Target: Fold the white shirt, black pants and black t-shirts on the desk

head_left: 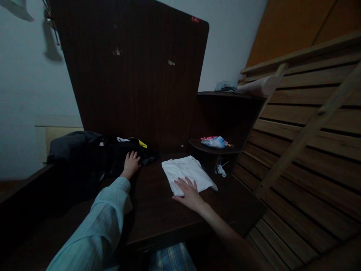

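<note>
A folded white garment (187,171), perhaps a T-shirt, lies flat on the dark wooden desk (158,214). Over its near edge my right hand (188,194) rests with the fingers spread. To the left, my left hand (131,164) touches the right side of a pile of dark clothes (84,162), fingers apart and slightly bent. Yellow and white patches (142,143) show on the top of that pile. Neither hand grips anything that I can see. A pale green sleeve covers my left arm, while my right forearm is bare.
A tall dark panel (135,75) rises behind the desk. On the right, corner shelves hold a plastic bag (214,142), a crumpled white item (221,170) and folded cloth (226,86) higher up. A slatted wooden frame (304,131) leans along the right side.
</note>
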Demonstrator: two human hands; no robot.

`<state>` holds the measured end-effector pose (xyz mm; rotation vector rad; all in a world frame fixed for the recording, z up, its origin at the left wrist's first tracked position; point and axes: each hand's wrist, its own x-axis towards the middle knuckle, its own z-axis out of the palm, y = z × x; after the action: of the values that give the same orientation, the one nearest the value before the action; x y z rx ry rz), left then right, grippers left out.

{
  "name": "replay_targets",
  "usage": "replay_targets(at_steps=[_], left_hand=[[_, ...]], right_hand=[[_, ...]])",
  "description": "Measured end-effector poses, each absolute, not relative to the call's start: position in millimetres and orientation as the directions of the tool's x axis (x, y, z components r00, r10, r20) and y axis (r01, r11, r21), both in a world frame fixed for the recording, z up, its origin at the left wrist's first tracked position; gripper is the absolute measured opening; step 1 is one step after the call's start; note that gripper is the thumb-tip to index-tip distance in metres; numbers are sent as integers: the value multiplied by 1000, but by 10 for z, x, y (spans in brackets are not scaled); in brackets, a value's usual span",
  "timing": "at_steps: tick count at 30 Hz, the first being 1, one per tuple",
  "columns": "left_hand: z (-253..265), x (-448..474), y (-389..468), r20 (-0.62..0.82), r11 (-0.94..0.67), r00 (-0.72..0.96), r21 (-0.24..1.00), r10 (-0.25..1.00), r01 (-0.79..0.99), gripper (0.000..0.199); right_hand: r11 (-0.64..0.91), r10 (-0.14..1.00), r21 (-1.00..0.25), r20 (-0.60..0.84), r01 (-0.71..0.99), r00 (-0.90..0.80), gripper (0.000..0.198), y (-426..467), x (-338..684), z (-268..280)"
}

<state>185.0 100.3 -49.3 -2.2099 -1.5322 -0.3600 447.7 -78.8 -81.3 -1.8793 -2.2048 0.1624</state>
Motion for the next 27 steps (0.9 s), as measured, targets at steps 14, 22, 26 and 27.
replay_targets(at_steps=[14,22,26,27], left_hand=[[-710,1654,585,512,-406,401,-108,760,908,36],[-704,1497,283,569,-483,382,31,728,875,58],[-642,1357,277,688,-354,123,206,716,912,57],[-635,1327,293,706,-314,38,265,707,912,51]], right_hand=[[122,985,-198,147,973,-94,62,33,4542,-770],[249,901,-156,399,956,-170,55,101,4526,-882],[343,859,-166,454,924,-237,43,101,4545,-853],[334,868,-173,441,927,-230,40,107,4525,-831]])
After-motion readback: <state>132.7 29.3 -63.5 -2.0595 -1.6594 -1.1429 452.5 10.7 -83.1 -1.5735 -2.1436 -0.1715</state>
